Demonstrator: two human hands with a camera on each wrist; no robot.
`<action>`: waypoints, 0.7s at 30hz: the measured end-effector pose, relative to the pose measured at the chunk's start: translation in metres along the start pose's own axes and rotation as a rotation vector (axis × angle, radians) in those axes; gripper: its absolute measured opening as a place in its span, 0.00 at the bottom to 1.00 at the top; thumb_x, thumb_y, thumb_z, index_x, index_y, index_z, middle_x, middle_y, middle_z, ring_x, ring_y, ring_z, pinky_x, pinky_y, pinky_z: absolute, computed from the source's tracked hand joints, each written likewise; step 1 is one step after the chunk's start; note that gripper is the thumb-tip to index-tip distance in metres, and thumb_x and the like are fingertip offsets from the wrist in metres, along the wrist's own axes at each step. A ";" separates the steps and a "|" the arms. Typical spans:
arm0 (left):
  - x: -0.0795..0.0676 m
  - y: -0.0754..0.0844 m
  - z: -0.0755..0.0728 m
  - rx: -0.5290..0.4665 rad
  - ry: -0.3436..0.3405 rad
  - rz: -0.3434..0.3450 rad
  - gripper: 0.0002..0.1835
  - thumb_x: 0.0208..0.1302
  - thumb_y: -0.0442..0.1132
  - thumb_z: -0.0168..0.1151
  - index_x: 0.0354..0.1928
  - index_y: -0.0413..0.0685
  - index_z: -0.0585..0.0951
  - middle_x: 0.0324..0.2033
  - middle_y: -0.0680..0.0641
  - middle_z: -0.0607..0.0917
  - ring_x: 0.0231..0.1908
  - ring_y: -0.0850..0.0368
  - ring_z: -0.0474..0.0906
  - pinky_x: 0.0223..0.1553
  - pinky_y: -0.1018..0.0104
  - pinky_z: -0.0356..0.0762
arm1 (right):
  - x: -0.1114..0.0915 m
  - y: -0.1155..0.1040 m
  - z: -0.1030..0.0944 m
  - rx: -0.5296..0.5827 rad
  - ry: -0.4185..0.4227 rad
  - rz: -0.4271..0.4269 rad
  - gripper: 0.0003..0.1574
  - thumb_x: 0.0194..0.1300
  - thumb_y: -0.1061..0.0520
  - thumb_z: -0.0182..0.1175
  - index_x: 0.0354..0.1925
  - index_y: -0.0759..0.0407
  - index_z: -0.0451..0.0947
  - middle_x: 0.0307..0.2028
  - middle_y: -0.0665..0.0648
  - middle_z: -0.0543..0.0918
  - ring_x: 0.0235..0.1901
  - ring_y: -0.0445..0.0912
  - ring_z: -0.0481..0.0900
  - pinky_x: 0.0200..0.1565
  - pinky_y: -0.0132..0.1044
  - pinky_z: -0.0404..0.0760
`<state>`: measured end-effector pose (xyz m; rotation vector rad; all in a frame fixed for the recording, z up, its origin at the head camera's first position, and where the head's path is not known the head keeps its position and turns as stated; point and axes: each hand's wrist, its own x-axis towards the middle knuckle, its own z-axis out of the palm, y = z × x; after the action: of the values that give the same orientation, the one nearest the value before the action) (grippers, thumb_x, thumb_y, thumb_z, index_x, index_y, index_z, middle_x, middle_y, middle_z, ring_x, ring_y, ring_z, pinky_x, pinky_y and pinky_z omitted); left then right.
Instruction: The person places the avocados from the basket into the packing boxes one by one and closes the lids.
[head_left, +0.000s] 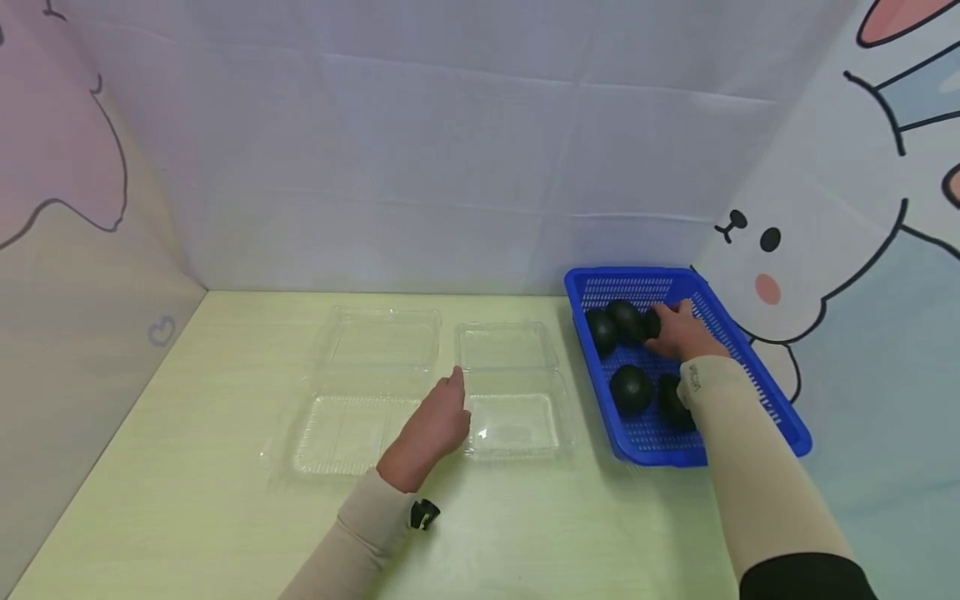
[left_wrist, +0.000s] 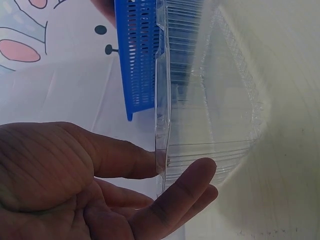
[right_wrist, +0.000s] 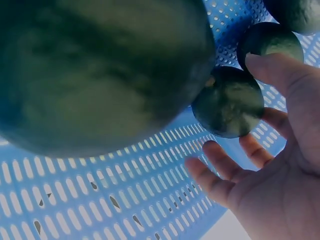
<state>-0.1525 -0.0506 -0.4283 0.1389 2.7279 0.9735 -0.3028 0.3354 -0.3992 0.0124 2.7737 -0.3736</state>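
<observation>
Containers: blue perforated basket [head_left: 633, 454] at the right of the bench [head_left: 585, 533], holding dark green round fruits [head_left: 632, 390]; five visible in the head view, two at the far left corner, one beside these at the right hand [head_left: 684, 333], two nearer the person, the rightmost partly covered by the sleeve [head_left: 757, 467].

Left of the basket, two clear plastic containers lie unfolded on the bench, each with one half nearer the person and one farther away. Larger container [head_left: 330, 450] on the left, smaller container [head_left: 525, 429] between it and the basket. Bench surface shows through both.

Right hand: inside the basket, back of hand upward, arm reaching across the basket's near right part. Right wrist view: fingers loosely extended and spread about one fruit, thumb on its other side, two fingertips apart from it; no firm hold visible. Another fruit looms large and close to that camera.

Left hand [head_left: 433, 425]: at the left edge of the smaller container, index finger pointing away from the person. Left wrist view: thumb at the clear rim, other fingers alongside the wall. Pinching or merely touching: cannot tell.
</observation>
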 end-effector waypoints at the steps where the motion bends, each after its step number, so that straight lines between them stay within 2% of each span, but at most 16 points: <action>1: 0.000 0.000 0.000 -0.004 -0.001 -0.004 0.36 0.72 0.26 0.54 0.76 0.23 0.53 0.69 0.25 0.67 0.68 0.35 0.68 0.66 0.43 0.70 | 0.000 -0.001 0.000 -0.001 -0.002 -0.003 0.50 0.75 0.51 0.59 0.81 0.64 0.45 0.70 0.83 0.45 0.64 0.82 0.59 0.59 0.78 0.66; 5: 0.001 -0.001 0.000 -0.005 0.002 -0.012 0.36 0.72 0.26 0.54 0.76 0.23 0.53 0.69 0.25 0.67 0.67 0.35 0.69 0.65 0.44 0.72 | -0.001 -0.004 0.000 0.002 -0.032 -0.007 0.48 0.75 0.52 0.59 0.80 0.66 0.47 0.72 0.84 0.44 0.66 0.81 0.57 0.61 0.77 0.64; 8: 0.001 -0.001 0.001 -0.003 0.000 -0.012 0.36 0.72 0.27 0.54 0.77 0.24 0.52 0.69 0.26 0.67 0.67 0.36 0.70 0.63 0.44 0.73 | -0.003 -0.004 0.001 0.002 -0.035 -0.012 0.44 0.75 0.54 0.60 0.78 0.65 0.51 0.73 0.83 0.46 0.67 0.80 0.56 0.62 0.77 0.63; 12: 0.001 -0.001 0.000 -0.010 -0.015 -0.020 0.36 0.71 0.26 0.51 0.77 0.25 0.51 0.70 0.26 0.66 0.67 0.36 0.69 0.63 0.44 0.73 | -0.007 -0.002 0.002 -0.014 0.003 -0.040 0.39 0.74 0.58 0.61 0.75 0.66 0.57 0.69 0.83 0.54 0.66 0.78 0.60 0.62 0.75 0.65; 21: 0.002 -0.003 0.001 -0.007 -0.017 -0.022 0.36 0.69 0.25 0.48 0.77 0.25 0.51 0.68 0.26 0.68 0.64 0.37 0.71 0.61 0.45 0.74 | -0.010 0.001 0.007 -0.026 0.032 -0.074 0.35 0.72 0.66 0.58 0.73 0.66 0.63 0.67 0.81 0.59 0.66 0.76 0.61 0.64 0.73 0.64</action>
<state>-0.1543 -0.0521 -0.4317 0.1146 2.7042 0.9714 -0.2910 0.3349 -0.4029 -0.0917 2.8162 -0.3588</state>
